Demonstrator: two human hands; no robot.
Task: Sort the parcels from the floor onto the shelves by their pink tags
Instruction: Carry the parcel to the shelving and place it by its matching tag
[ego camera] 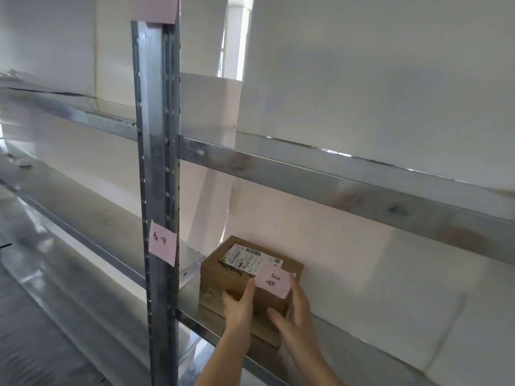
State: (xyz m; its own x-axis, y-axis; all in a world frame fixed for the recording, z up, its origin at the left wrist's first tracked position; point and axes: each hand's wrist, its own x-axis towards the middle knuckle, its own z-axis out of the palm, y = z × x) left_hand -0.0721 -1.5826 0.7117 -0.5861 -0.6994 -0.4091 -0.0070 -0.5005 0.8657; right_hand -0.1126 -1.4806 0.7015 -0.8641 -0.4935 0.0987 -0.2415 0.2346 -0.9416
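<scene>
A brown cardboard parcel (223, 274) sits on the lower metal shelf (348, 338), just right of the upright post. On its top are a white shipping label (245, 256) and a pink tag (274, 281) with handwritten characters. My left hand (239, 305) lies against the parcel's front face, fingers reaching its top edge. My right hand (295, 316) wraps the parcel's near right corner, slightly blurred. A similar pink tag (163, 243) is stuck on the post at this shelf's height.
The grey steel post (156, 135) stands left of the parcel, with another pink tag (154, 8) at its top. The upper shelf beam (306, 174) runs overhead. White panels back the shelves. The shelf bay to the left holds a small white scrap (23, 162).
</scene>
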